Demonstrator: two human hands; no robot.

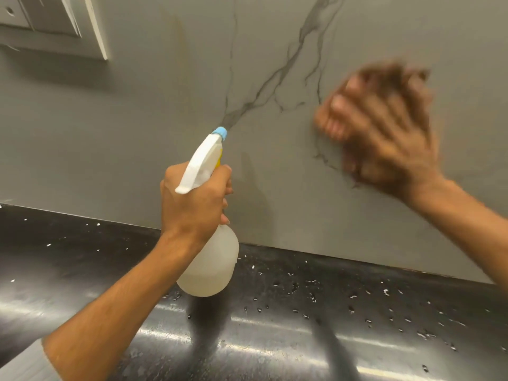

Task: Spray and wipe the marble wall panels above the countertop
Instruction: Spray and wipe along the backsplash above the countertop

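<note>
Marble wall panel (154, 100), grey with dark veins, fills the upper view, with a white frame (96, 28) at its top left corner. Below it runs the black table (275, 342), speckled with droplets (357, 298).

Left of centre, the left grip (192, 199) is wrapped round the neck of a translucent spray bottle (211, 265), a finger on the trigger. The bottle hangs above the table, its long axis tilted up and to the right. Its blue nozzle (220, 132) sits just short of the panel, aimed at a vein junction.

Further right and higher, the right grip (384, 127) lies against the panel over a brown cloth (395, 72). Blur smears both, so I cannot tell whether the fingers press flat or clutch it. The sprayed patch probably lies left of and below that cloth, so the wipe must travel leftward.
</note>
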